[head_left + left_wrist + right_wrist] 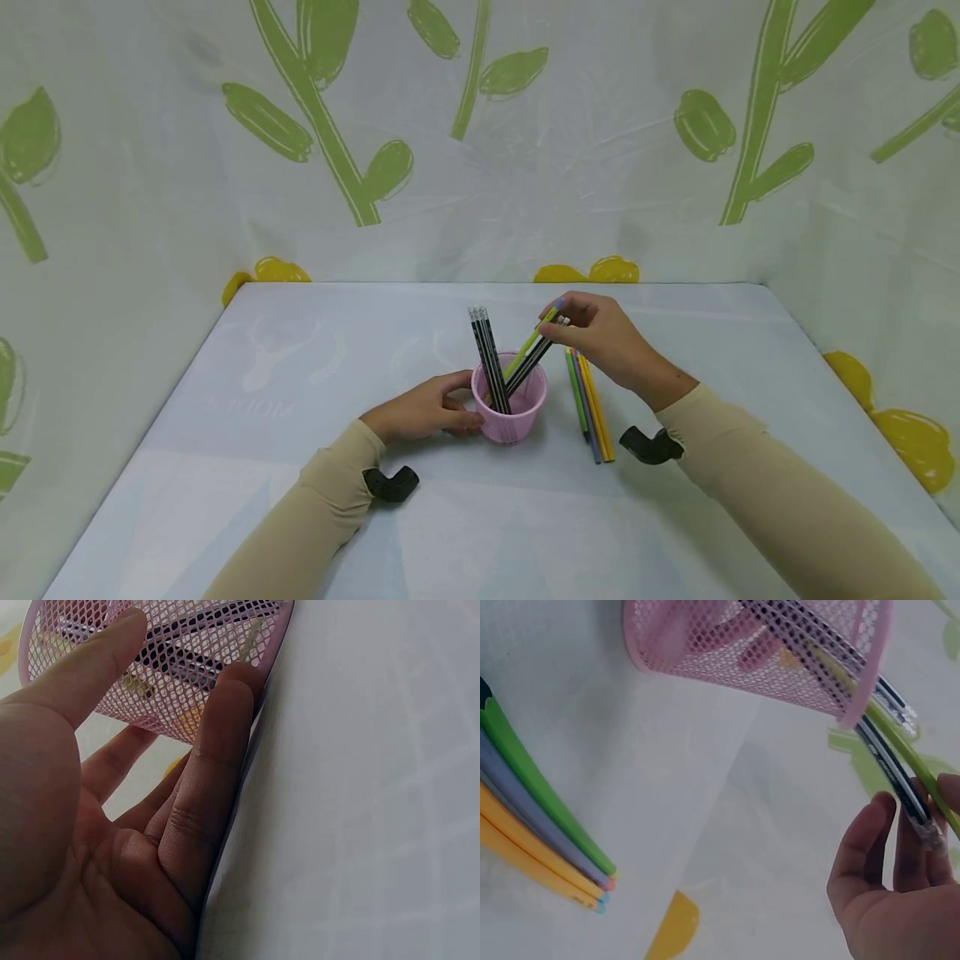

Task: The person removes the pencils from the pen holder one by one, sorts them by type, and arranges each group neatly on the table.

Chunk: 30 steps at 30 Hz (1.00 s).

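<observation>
A pink mesh pencil cup [508, 429] stands upright on the table, with my left hand [423, 408] holding it from the left side, thumb in front and fingers behind. Several black striped pencils [489, 358] lean in the cup toward the left. My right hand [596, 333], above the cup's right rim, pinches a yellow-green pencil [900, 739] near its top end; its lower part is inside the cup. Beside it, more black pencils [891, 766] lean right, their ends right at my right fingers.
To the right of the cup lies a small row of coloured pencils: a green pencil [577, 392], a blue-purple pencil [590, 425] and yellow pencils [600, 417]. The white table [487, 525] meets a leaf-patterned backdrop [585, 167] at its far edge.
</observation>
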Available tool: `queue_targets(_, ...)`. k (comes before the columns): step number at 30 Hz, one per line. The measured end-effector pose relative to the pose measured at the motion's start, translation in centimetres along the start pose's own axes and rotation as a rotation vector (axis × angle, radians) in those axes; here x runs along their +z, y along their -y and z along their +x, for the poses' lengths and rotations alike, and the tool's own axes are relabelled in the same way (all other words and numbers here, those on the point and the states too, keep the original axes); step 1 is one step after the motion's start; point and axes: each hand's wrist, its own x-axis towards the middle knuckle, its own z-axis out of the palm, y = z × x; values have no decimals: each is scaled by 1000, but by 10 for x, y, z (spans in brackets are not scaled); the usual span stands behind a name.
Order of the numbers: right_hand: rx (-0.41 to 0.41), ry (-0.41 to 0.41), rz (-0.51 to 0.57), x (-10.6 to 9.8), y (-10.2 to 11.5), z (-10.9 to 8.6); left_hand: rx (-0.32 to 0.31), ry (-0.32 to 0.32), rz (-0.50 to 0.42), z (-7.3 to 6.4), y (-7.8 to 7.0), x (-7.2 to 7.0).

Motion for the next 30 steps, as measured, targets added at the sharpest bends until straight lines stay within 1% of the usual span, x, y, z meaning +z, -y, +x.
queue_targets(5,-32,-48,-20,-8,11,-7,19,3,1,0,0,-1)
queue_targets(12,-80,-108,34,-19,20,-14,28,9,9,0,0,0)
queue_targets(16,-87,-155,42,-26,23,-19,30,11,13,0,0,0)
queue_targets(20,-96,-182,51,-33,26,-24,23,8,16,0,2,0)
queue_targets(22,-110,-181,79,-36,26,-27,20,7,12,1,2,0)
queue_targets(28,-168,-147,251,-44,22,-36,19,5,10,0,1,0)
queue_targets(30,-170,-139,267,-46,20,-39,18,4,12,0,0,1)
